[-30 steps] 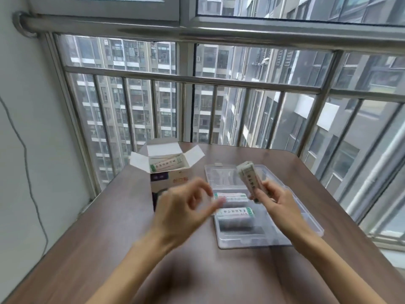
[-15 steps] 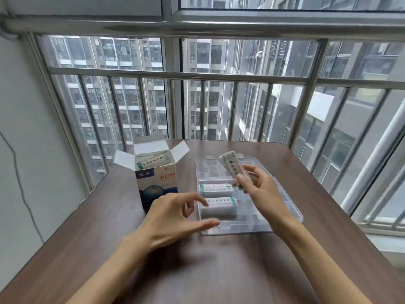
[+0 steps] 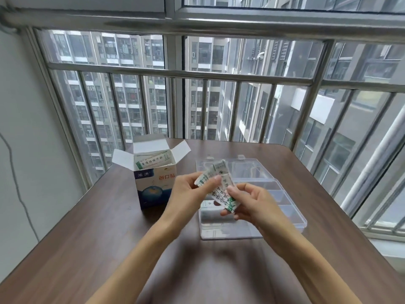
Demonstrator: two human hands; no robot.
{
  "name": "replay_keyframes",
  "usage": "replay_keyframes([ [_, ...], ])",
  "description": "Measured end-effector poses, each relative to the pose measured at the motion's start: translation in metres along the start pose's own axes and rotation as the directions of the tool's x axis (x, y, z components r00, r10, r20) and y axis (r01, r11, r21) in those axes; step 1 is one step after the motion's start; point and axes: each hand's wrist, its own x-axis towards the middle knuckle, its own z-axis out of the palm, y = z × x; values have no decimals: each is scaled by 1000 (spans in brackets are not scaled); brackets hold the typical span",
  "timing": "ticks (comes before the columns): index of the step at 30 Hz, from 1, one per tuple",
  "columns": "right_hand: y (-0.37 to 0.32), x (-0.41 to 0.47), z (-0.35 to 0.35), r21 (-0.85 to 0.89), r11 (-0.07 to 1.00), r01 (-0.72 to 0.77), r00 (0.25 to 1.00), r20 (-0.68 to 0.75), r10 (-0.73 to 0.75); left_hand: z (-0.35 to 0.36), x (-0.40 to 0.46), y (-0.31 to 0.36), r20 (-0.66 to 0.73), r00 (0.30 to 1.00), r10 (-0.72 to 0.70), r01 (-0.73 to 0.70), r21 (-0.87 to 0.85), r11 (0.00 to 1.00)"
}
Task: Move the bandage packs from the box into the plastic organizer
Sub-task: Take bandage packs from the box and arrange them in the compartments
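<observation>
Setting: brown wooden table (image 3: 92,227) set against a barred window (image 3: 219,95) that looks out on tall apartment blocks.
Box: open cardboard box (image 3: 153,189) standing upright on the left part of the table, flaps spread, with bandage packs in the box (image 3: 151,161) showing at its mouth.
Organizer: clear plastic organizer (image 3: 282,207) lying flat to the right of the box, its lid folded back on the far side, its compartments divided by clear walls.
Pack already placed: one white pack (image 3: 208,204) lies in a left compartment of the organizer, partly hidden behind the hands.
Held packs: a fanned bunch of white and green bandage packs (image 3: 221,185) raised above the organizer's left side, tilted from far to near.
Left hand: left hand (image 3: 188,194) pinches the far end of the bunch between thumb and curled fingers.
Right hand: right hand (image 3: 249,205) grips the near end, thumb on top, fingers curled under.
</observation>
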Motion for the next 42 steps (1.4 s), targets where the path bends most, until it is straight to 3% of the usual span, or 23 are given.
replay_keyframes([
  [2,-1,-2,3,-13,999,34,999,-38,-34,1,-2,-2,-34,999,-26,25,-40,999],
  [5,-3,-4,3,-21,998,52,996,-69,-53,-1,-2,-4,23,994,-110,112,-78,991],
  [10,-1,-3,2,-76,995,67,990,-122,-76,-7,-2,-6,-3,995,-98,98,-42,994],
  [13,-8,1,-11,-197,965,176,951,-219,-218,-13,-1,-3,-140,989,-38,31,-52,998],
  [15,-13,5,-23,-325,924,200,947,-177,-267,-21,2,-5,-275,961,30,-36,-15,999],
  [20,-12,23,-28,-744,649,160,977,28,-210,-32,7,-8,-422,900,105,-118,-5,993],
  [25,-9,37,-17,-851,484,205,978,159,-135,-32,7,-7,-412,907,91,-116,-37,993],
  [30,-12,46,-10,-950,213,227,968,196,-156,-34,8,-8,-387,921,44,-77,-69,995],
  [31,-13,47,-10,-951,221,216,969,182,-167,-34,8,-9,-367,929,34,-67,-76,995],
  [32,-14,47,-10,-930,303,207,967,148,-205,-34,8,-9,-341,940,26,-58,-81,995],
  [34,-20,43,-6,-742,645,180,968,15,-252,-33,6,-9,-285,959,15,-45,-98,994],
  [35,-23,38,-2,-574,806,144,981,-26,-193,-30,5,-9,-255,967,13,-41,-103,994],
  [36,-26,34,3,-432,897,92,993,-21,-112,-28,4,-9,-230,973,14,-39,-104,994],
  [39,-20,23,14,-376,922,97,995,17,-97,-21,2,-11,-176,984,8,-28,-109,994],
  [42,-13,21,17,-284,955,85,990,-83,-113,-19,0,-12,-111,993,-50,35,-126,991],
])
